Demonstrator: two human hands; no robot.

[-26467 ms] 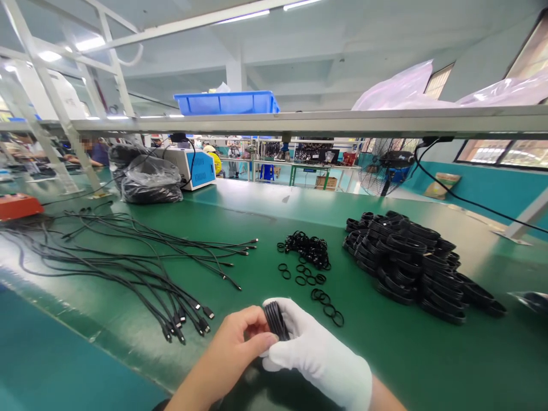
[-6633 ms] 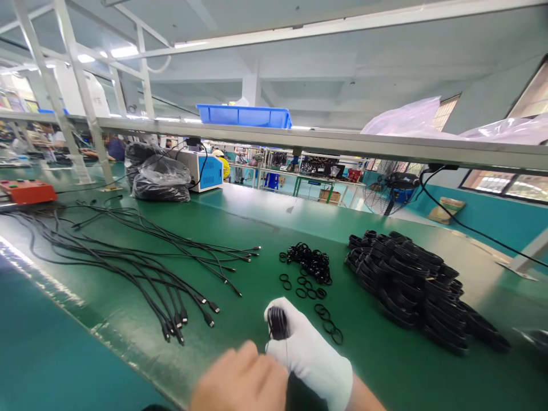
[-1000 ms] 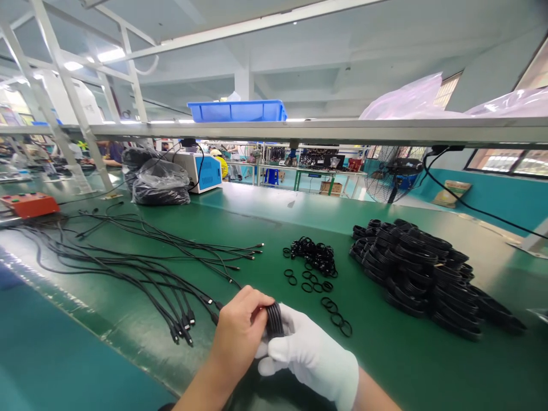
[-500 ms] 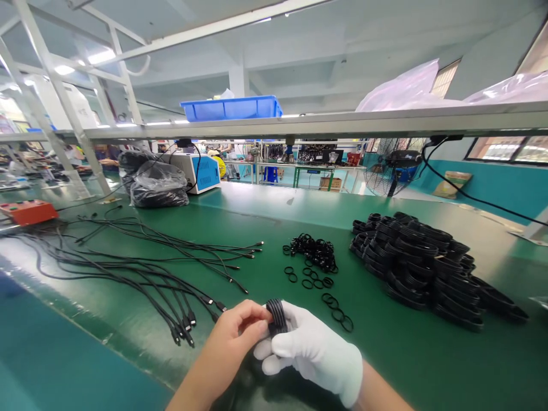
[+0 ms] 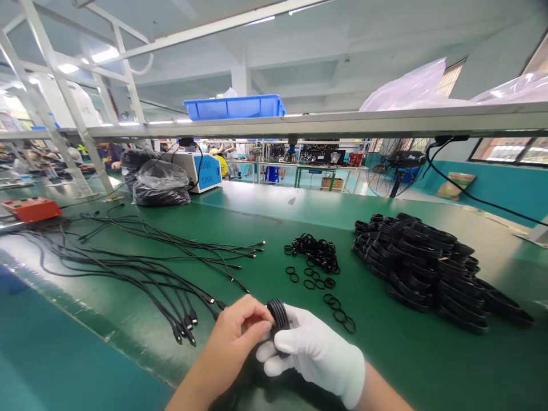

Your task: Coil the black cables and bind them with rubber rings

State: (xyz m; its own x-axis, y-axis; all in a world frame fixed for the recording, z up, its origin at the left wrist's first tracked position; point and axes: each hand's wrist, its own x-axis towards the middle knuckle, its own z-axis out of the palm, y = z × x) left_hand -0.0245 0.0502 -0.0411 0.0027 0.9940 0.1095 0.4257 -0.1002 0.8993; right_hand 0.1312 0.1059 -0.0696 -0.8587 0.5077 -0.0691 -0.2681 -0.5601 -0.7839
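A tightly wound black coiled cable [image 5: 278, 313] is gripped between the thumb and fingers of my right hand [image 5: 314, 345], which wears a white glove. My bare left hand [image 5: 237, 334] is closed in a pinch at the coil's left side, its fingertips against the cable. Part of the coil is hidden behind the gloved fingers. Left of my hands, several straight black cables [image 5: 128, 273] lie with their plugs pointing toward me. Beyond the coil are loose black rings [image 5: 339, 315] and a small heap of black rings [image 5: 315, 251].
A large pile of coiled black cables [image 5: 422, 262] covers the right of the green table [image 5: 257, 214]. An orange box with buttons [image 5: 32, 209] sits far left. Bagged dark goods [image 5: 158, 182] and a blue-white machine [image 5: 201, 171] stand behind. A shelf [image 5: 321, 123] spans above, carrying a blue bin [image 5: 235, 107].
The view has shifted slightly. Both hands stay at the coiled cable, which looks turned a little between them.
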